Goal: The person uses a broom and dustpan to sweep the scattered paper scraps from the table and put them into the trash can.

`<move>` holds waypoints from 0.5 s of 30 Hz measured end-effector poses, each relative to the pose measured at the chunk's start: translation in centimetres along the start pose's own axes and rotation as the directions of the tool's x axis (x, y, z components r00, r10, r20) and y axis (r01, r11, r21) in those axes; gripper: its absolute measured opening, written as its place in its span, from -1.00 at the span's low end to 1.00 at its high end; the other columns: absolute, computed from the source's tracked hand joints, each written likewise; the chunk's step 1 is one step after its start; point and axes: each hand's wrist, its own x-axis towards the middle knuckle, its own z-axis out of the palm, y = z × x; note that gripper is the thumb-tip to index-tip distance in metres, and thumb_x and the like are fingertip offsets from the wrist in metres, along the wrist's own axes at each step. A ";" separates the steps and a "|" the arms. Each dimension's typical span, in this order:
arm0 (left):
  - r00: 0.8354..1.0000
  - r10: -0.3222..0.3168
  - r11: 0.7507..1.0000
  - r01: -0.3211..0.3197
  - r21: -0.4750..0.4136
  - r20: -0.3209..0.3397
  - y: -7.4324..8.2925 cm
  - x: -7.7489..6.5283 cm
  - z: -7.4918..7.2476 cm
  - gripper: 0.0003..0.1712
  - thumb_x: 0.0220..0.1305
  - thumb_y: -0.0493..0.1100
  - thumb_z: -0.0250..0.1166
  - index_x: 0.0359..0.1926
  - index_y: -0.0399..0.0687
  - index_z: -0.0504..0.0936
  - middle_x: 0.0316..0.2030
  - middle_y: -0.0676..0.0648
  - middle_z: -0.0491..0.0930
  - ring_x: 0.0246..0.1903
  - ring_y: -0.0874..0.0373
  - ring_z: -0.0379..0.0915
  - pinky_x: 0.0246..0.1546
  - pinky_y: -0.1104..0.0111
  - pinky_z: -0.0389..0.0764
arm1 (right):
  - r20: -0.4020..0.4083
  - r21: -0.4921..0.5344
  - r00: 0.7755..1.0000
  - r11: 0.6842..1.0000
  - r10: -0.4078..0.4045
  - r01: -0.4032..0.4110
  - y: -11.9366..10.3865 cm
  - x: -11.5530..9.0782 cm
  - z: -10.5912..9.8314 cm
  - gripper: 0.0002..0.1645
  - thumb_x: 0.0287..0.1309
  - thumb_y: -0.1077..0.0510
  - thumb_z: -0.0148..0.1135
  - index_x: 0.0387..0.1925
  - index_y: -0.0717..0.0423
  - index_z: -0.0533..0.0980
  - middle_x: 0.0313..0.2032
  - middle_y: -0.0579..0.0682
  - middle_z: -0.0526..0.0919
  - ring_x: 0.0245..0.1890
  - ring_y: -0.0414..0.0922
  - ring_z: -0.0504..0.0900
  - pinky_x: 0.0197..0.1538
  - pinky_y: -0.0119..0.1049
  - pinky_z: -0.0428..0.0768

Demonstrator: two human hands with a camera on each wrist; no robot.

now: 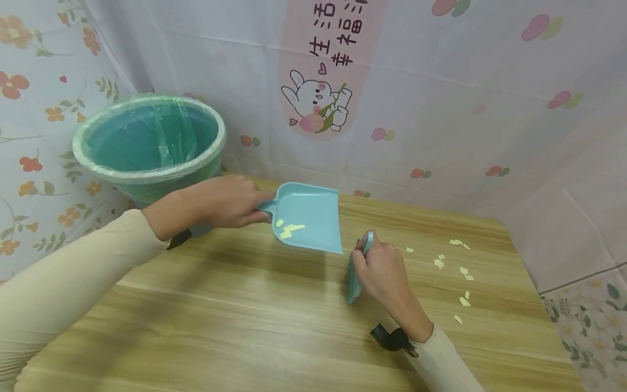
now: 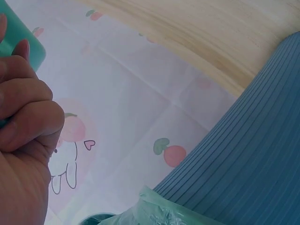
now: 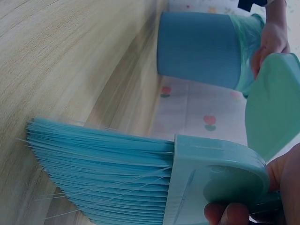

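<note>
My left hand (image 1: 227,201) grips the short handle of a light blue dustpan (image 1: 313,218), held up over the table beside the bin. Several pale yellow paper scraps (image 1: 289,227) lie in the pan near its handle end. In my right hand (image 1: 384,269) is a small blue hand brush (image 1: 354,277), just right of the dustpan's open edge. The right wrist view shows its long bristles (image 3: 103,168) pointing at the tabletop, with fingers curled round the brush's grip. In the left wrist view the curled fingers (image 2: 33,108) hide most of the handle.
A blue bin (image 1: 152,141) lined with a green plastic bag stands at the back left. More yellow paper scraps (image 1: 439,263) are scattered over the right part of the wooden table (image 1: 235,326). Printed cloth (image 1: 441,109) hangs along the back edge.
</note>
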 end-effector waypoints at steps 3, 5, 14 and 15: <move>1.000 -0.002 1.000 0.002 -0.001 0.006 0.1 -0.1 -0.2 -0.76 0.60 -0.05 0.36 -0.06 -0.13 0.57 -0.53 0.07 0.39 -0.50 0.15 0.36 -0.39 0.23 0.49 | -0.001 0.000 1.000 1.000 0.003 -0.003 0.0 0.0 0.0 -0.87 0.32 0.30 -0.01 -0.35 0.10 0.44 -0.69 -0.19 0.27 -0.70 -0.27 0.18 -0.60 -0.30 0.24; 1.000 -0.011 1.000 0.011 0.001 0.013 0.0 -0.1 -0.3 -0.76 0.60 -0.05 0.36 -0.05 -0.14 0.58 -0.53 0.07 0.39 -0.50 0.16 0.36 -0.38 0.23 0.49 | -0.004 0.004 1.000 1.000 0.004 -0.004 0.0 0.0 0.0 -0.87 0.32 0.30 -0.01 -0.35 0.10 0.44 -0.69 -0.19 0.27 -0.70 -0.28 0.18 -0.60 -0.30 0.23; 0.999 -0.049 0.999 0.049 0.002 0.010 -0.2 -0.8 -1.4 -0.76 0.62 -0.04 0.35 -0.04 -0.11 0.55 -0.53 0.08 0.36 -0.50 0.16 0.35 -0.37 0.20 0.47 | -0.020 0.017 1.000 1.000 -0.002 0.002 0.0 -0.1 0.0 -0.85 0.31 0.31 0.01 -0.36 0.10 0.47 -0.71 -0.21 0.26 -0.72 -0.30 0.16 -0.62 -0.33 0.21; 0.998 -0.060 0.998 0.060 -0.002 0.011 -0.2 -0.9 -1.6 -0.76 0.62 -0.03 0.35 -0.05 -0.10 0.55 -0.53 0.08 0.36 -0.50 0.15 0.35 -0.37 0.20 0.47 | -0.022 0.015 1.000 1.000 -0.003 0.003 0.0 -0.1 0.0 -0.86 0.30 0.32 0.02 -0.36 0.11 0.47 -0.71 -0.21 0.26 -0.72 -0.30 0.17 -0.62 -0.33 0.21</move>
